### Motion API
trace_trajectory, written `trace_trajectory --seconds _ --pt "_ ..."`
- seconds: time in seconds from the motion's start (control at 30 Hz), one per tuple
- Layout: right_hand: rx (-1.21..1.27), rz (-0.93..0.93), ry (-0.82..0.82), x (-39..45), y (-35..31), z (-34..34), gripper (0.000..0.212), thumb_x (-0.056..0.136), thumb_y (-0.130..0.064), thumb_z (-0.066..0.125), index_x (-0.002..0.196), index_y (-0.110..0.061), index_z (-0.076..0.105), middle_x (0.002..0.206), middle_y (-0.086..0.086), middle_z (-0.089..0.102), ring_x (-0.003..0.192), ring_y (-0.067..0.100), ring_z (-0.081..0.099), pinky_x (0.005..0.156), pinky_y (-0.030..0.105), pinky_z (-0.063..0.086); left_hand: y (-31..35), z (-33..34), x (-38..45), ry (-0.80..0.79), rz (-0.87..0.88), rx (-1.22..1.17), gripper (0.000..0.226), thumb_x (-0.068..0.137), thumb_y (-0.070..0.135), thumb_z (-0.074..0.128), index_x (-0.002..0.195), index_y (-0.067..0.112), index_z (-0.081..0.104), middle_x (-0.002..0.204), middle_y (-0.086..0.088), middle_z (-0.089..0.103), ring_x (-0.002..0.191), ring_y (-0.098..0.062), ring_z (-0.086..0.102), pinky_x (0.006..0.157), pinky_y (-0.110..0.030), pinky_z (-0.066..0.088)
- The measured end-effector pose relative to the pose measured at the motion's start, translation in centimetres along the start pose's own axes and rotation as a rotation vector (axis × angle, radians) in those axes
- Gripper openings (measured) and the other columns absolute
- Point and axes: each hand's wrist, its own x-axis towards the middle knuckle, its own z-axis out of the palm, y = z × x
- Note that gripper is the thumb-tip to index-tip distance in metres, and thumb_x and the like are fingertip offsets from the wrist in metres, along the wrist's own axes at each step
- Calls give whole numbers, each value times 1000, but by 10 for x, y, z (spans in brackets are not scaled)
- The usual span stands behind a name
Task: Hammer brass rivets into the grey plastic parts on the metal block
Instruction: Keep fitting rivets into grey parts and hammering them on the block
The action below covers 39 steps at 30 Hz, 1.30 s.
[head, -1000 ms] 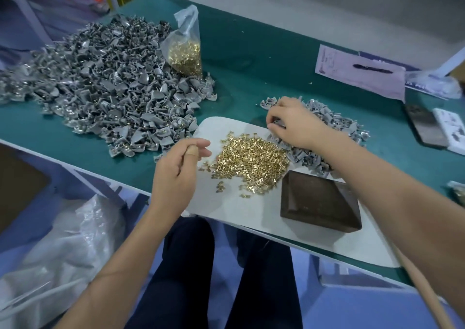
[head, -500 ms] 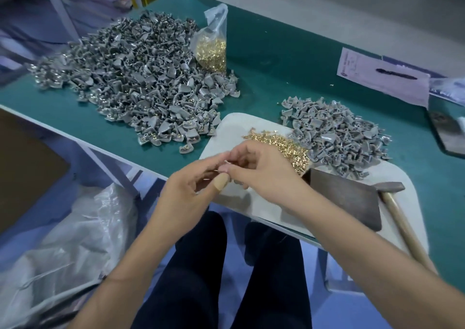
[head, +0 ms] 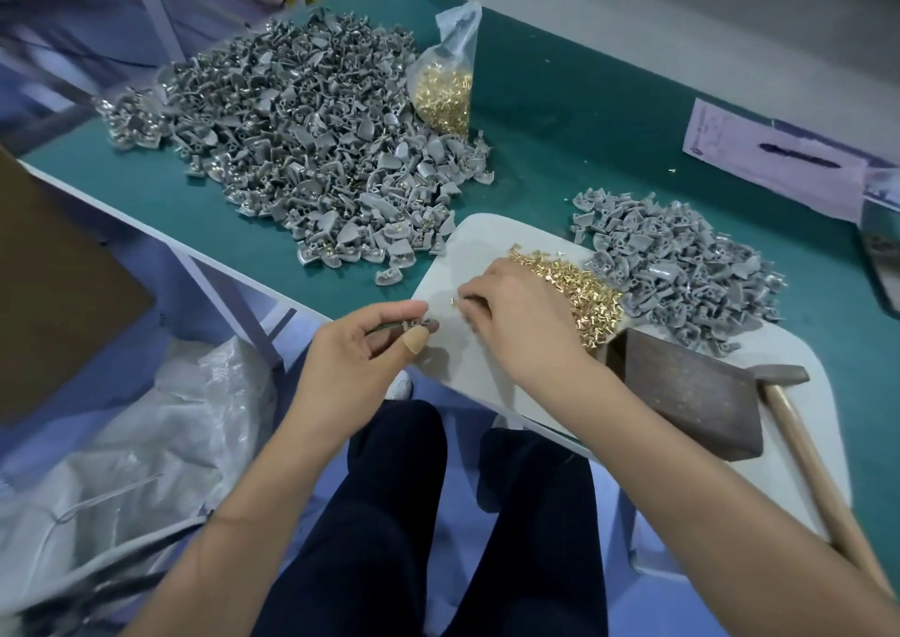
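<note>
My left hand (head: 363,344) pinches a small grey plastic part (head: 422,324) at the near edge of the white mat (head: 487,237). Just to its right, my right hand (head: 511,315) pinches a single brass rivet (head: 453,301) at its fingertips, a short gap from the part. A loose pile of brass rivets (head: 579,290) lies on the mat behind my right hand. The dark metal block (head: 691,393) sits on the mat to the right, with nothing on top. A hammer (head: 784,383) with a wooden handle lies beside the block.
A big heap of grey parts with rivets (head: 311,149) covers the green table (head: 560,115) at the left. A smaller grey pile (head: 682,256) lies behind the mat. A plastic bag of rivets (head: 445,86) stands between them. Papers (head: 779,159) lie at the right.
My right hand left the small grey pile and came to the mat's near edge, meeting my left hand. The hands have since drawn slightly apart, the right now holding a rivet.
</note>
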Motion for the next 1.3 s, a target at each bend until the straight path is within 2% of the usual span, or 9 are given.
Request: trace_trajectory --seconds 0.23,0.37,0.57,0.67,0.8,0.97,1.07,1.17,1.3 --pt "-89 -37 -6 2 -3 -4 22 103 -32 50 114 -21 65 115 2 60 110 24 57 85 35 43 -4 7 2 -60 -6 74 12 93 12 70 103 18 70 104 -1 77 106 -17 71 97 -40 55" --pt "-92 -64 44 1 -3 -5 23 101 -29 49 112 -15 64 111 5 60 105 27 58 82 38 47 1 12 -2 -36 38 67 17 85 36 73 98 26 68 106 -5 76 102 -27 72 94 -51 55" --pt "403 51 155 -23 12 -27 3 89 -11 62 92 -12 63 80 -1 66 73 18 60 71 38 52 13 29 -7 -129 139 215 10 90 37 63 98 31 61 111 9 72 93 -15 70 73 -34 58" --pt "623 124 212 -53 36 -41 11 85 -3 69 89 -13 71 80 -6 70 74 9 64 73 26 55 16 48 -8 -187 213 295 7 91 32 64 98 33 63 99 10 69 91 -12 65 77 -26 52" --pt "807 237 318 -99 74 -53 14 88 -3 75 94 -15 77 86 -4 76 82 10 71 79 25 57 21 85 -7 -292 292 341 20 94 23 67 112 32 71 97 7 65 89 -13 63 77 -16 47" --pt "867 399 429 -142 106 -57 20 91 -3 73 96 -21 79 84 -7 78 70 7 70 67 19 56 25 140 -2 -373 296 364 21 88 23 76 104 36 77 97 17 75 88 -3 70 78 -20 54" --pt "841 463 480 -154 119 -57 19 94 -7 71 92 -25 76 72 -11 74 62 1 65 60 15 52 25 163 4 -389 331 438 13 82 34 81 96 33 80 84 25 74 78 6 68 72 -11 50" --pt "741 479 528 -161 127 -53 18 93 -14 74 87 -31 74 74 -17 73 68 0 65 67 20 53 19 176 10 -358 410 581 8 81 38 81 85 32 80 74 20 71 70 3 64 65 -14 45" --pt "564 378 556 -165 129 -49 22 90 -17 76 82 -37 71 80 -17 70 76 2 62 74 11 43 10 182 7 -329 460 711 14 82 37 80 92 28 80 84 8 60 79 -7 55 71 -25 43"
